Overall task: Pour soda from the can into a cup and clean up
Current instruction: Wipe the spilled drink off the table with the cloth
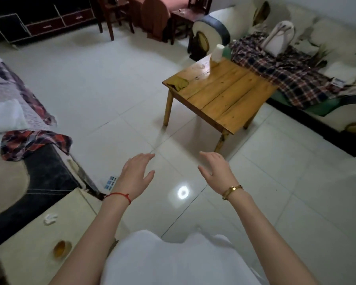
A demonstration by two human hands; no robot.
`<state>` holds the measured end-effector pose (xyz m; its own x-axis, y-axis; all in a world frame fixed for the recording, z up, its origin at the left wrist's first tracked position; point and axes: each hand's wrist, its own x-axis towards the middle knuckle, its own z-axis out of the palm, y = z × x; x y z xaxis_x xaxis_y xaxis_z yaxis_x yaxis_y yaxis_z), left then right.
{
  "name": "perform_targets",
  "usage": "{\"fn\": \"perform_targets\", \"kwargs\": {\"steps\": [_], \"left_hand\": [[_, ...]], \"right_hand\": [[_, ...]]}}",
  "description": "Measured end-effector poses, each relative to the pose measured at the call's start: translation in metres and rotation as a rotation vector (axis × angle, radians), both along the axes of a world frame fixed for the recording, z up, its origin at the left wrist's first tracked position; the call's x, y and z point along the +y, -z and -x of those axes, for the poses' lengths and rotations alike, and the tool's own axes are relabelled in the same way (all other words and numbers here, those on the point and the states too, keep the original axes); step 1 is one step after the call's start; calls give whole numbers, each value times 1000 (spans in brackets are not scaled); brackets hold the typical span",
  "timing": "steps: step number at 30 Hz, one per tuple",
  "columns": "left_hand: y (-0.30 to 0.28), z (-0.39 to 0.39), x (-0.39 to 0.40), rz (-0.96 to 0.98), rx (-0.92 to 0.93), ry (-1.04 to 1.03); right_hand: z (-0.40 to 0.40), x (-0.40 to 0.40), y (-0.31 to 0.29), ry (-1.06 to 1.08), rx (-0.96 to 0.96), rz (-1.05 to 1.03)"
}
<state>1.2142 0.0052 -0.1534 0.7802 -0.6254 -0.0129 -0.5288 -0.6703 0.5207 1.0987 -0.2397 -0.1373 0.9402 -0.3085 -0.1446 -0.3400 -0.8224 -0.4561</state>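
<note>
Standing: a person over the tiled floor (90, 83), both forearms stretched forward, white top at the bottom of the view.
Cup: white, upright, at the far corner of the wooden tabletop (230, 95), next to the sofa arm (211, 29); the cup (217, 52) looks like a stack, though blur makes that uncertain.
Can: none that I can make out.
Cloth: an olive rag (178, 83) bunched at the tabletop's left edge, well apart from the cup.
Left hand: the left hand (137, 171) is spread, fingers straight and relaxed, palm down, holding nothing, over the floor; a red string at the wrist.
Right hand: the right hand (216, 168) is likewise spread and holds nothing, near the tabletop's closest leg but not touching it; a gold watch at the wrist.
Sofa: plaid blanket (280, 70) and white bag (276, 37) on it.
</note>
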Motion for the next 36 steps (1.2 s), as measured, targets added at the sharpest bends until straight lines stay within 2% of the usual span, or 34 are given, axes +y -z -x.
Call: {"fn": "perform_targets", "kwargs": {"steps": [7,14,21,27,36], "left_hand": [[-10,-2,-152,49,-14,86],[-23,-15,-265,24,-26,163],[-9,-51,-376,-22,-10,230],[5,-100,-476,-20,5,213],[-11,-184,-603,-30,-15,108]], "right_hand": [[15,-138,-12,83,-6,10],[18,-226,-6,190,-20,-48],[1,-320,21,278,-9,-88],[-47,-423,25,263,11,-85],[-165,-569,3,155,-17,-56]]}}
